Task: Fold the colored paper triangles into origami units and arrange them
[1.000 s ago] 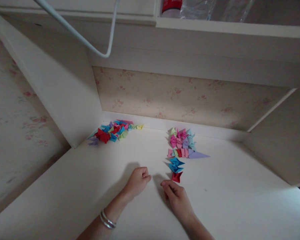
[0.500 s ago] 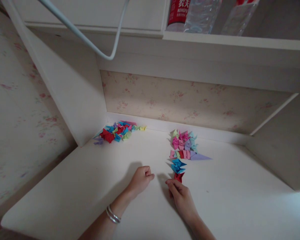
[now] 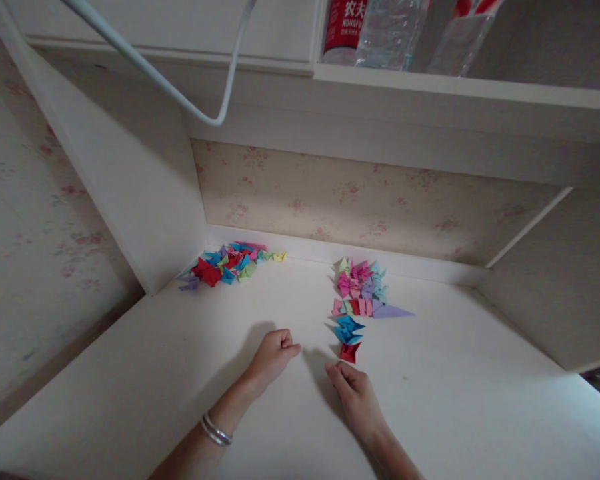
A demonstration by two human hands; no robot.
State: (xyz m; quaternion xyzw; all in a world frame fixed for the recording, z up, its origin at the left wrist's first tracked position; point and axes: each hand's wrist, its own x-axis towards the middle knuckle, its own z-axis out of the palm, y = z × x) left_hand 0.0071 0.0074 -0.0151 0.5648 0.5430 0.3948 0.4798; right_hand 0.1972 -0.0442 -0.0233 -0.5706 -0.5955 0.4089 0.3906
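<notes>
My left hand (image 3: 271, 358) rests as a loose fist over the white tabletop (image 3: 280, 427), with nothing showing in its fingers. My right hand (image 3: 356, 399) is closed too, its fingers curled and bare, just below a folded red paper piece (image 3: 349, 353). That piece lies apart from the fingertips. Above it are blue folded papers (image 3: 349, 330), then a row of pink, green and red pieces (image 3: 354, 307) with a long purple pointed piece (image 3: 393, 311) at its right end. Farther back sits a cluster of pink, purple and pale blue origami (image 3: 361, 279).
A heap of mixed folded papers (image 3: 225, 268) lies at the back left, by the side panel (image 3: 130, 180). A white cable (image 3: 180, 93) hangs in front of the upper cabinet. Plastic bottles (image 3: 390, 33) stand on the shelf (image 3: 430, 83) above the desk.
My right hand has drawn down off the red paper piece, which now shows whole. My left hand stays a fist in about the same spot. The view has shifted slightly.
</notes>
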